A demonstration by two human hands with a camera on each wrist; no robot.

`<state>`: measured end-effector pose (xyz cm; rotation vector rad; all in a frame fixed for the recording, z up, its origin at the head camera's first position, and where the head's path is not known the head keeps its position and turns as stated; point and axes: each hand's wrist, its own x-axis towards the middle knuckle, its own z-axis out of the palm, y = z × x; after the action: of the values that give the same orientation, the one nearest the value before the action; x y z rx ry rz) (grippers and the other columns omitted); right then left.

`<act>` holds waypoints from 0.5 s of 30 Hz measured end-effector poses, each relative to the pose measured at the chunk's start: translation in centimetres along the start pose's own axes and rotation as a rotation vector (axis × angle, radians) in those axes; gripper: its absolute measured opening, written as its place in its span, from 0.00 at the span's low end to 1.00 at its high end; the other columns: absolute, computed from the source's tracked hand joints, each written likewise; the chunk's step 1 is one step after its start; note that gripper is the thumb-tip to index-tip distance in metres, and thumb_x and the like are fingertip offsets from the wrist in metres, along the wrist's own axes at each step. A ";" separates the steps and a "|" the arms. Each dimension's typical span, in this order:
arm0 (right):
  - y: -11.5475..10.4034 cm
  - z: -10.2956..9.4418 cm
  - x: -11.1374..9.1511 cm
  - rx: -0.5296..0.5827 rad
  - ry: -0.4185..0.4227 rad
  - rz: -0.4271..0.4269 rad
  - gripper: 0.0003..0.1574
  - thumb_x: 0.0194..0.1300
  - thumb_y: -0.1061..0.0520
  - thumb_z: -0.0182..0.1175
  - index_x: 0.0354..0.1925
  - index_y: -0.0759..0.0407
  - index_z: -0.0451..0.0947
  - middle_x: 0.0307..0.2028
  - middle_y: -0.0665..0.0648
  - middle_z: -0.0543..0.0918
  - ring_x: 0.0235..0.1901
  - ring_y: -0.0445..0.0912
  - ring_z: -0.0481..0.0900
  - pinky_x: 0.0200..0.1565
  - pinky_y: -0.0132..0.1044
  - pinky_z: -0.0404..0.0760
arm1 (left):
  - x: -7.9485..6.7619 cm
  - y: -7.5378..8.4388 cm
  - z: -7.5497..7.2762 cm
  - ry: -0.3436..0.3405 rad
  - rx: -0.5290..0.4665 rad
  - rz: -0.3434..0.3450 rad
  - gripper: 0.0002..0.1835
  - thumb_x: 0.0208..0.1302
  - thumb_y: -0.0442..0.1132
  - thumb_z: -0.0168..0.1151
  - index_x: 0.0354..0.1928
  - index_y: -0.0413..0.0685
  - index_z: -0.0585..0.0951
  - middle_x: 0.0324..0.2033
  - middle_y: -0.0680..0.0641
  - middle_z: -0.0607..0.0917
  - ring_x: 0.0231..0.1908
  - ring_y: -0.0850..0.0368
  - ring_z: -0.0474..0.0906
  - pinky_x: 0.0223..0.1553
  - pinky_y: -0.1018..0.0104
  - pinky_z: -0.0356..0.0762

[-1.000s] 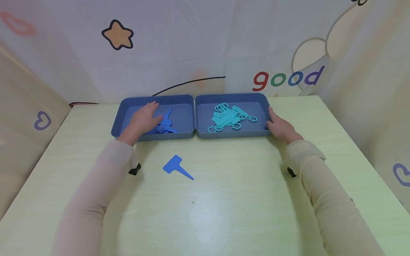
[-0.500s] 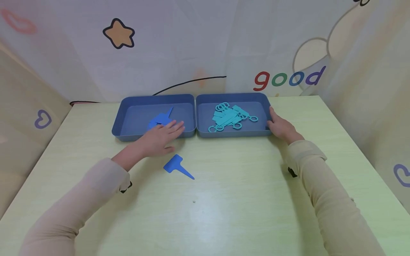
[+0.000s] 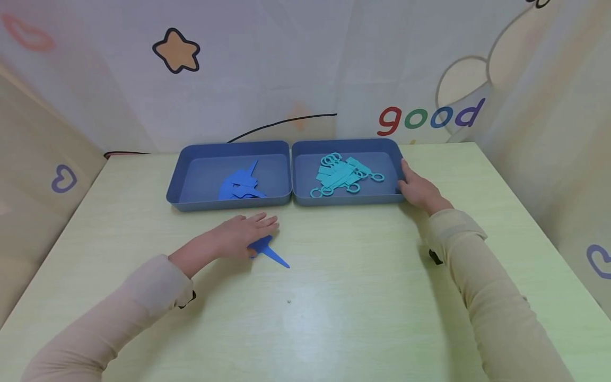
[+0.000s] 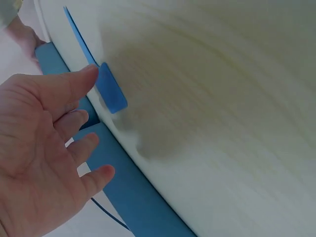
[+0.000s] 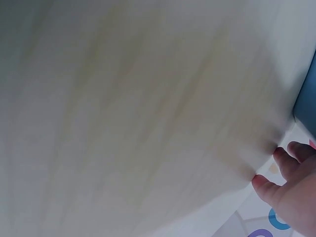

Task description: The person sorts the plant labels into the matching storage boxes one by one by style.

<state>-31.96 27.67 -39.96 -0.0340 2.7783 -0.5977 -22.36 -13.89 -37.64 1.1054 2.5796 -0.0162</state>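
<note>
My left hand, palm down, is over a blue T-shaped plant label lying on the table in front of the trays. In the left wrist view its fingers spread loosely, and the thumb overlaps the edge of the label. Part of the label's head is hidden under the hand in the head view. My right hand rests against the right end of the right tray, thumb at the rim. Its fingertips show extended near the tray in the right wrist view.
Several blue plant labels lie in the left tray, which stands against the right tray. That one holds a pile of teal tags with ring ends. A printed curtain hangs behind the table.
My left hand has come out of the left tray toward me and down over the single label on the table. My right hand has stayed at the right tray's end.
</note>
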 end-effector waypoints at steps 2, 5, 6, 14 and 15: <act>0.0 0.0 -0.1 0.000 -0.001 0.000 0.39 0.68 0.48 0.29 0.66 0.50 0.18 0.68 0.58 0.31 0.67 0.60 0.38 0.62 0.59 0.43 | -0.1 0.0 0.1 -0.004 -0.010 0.002 0.39 0.53 0.34 0.62 0.66 0.46 0.56 0.67 0.44 0.55 0.66 0.45 0.48 0.58 0.44 0.58; -0.1 0.0 -0.1 0.001 -0.001 0.000 0.39 0.68 0.49 0.29 0.66 0.51 0.18 0.68 0.58 0.31 0.67 0.60 0.38 0.62 0.59 0.43 | -0.2 0.1 0.1 -0.010 -0.005 0.003 0.38 0.53 0.33 0.61 0.66 0.46 0.57 0.66 0.45 0.57 0.66 0.45 0.50 0.57 0.46 0.59; -0.1 0.0 -0.1 0.000 0.000 -0.001 0.39 0.68 0.49 0.29 0.66 0.51 0.18 0.68 0.58 0.31 0.67 0.60 0.38 0.62 0.59 0.43 | -0.2 0.1 0.0 -0.012 0.001 0.003 0.38 0.53 0.33 0.61 0.66 0.46 0.58 0.66 0.45 0.57 0.66 0.45 0.51 0.57 0.46 0.60; 0.0 0.0 -0.2 -0.006 0.004 -0.013 0.39 0.68 0.48 0.28 0.66 0.51 0.18 0.68 0.58 0.31 0.67 0.60 0.38 0.62 0.58 0.44 | 0.0 -0.2 0.0 -0.024 0.014 -0.015 0.32 0.52 0.38 0.63 0.61 0.46 0.66 0.65 0.44 0.60 0.65 0.44 0.54 0.55 0.47 0.64; 0.0 0.0 -0.1 -0.007 0.004 -0.014 0.39 0.68 0.48 0.28 0.66 0.52 0.18 0.68 0.58 0.31 0.67 0.60 0.38 0.62 0.58 0.44 | 0.1 -0.2 0.0 -0.023 0.011 -0.021 0.31 0.52 0.38 0.63 0.60 0.47 0.67 0.64 0.44 0.61 0.65 0.44 0.54 0.55 0.47 0.64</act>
<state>-31.83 27.66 -39.89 -0.0538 2.7869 -0.5916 -22.57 -14.02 -37.72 1.0758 2.5737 -0.0481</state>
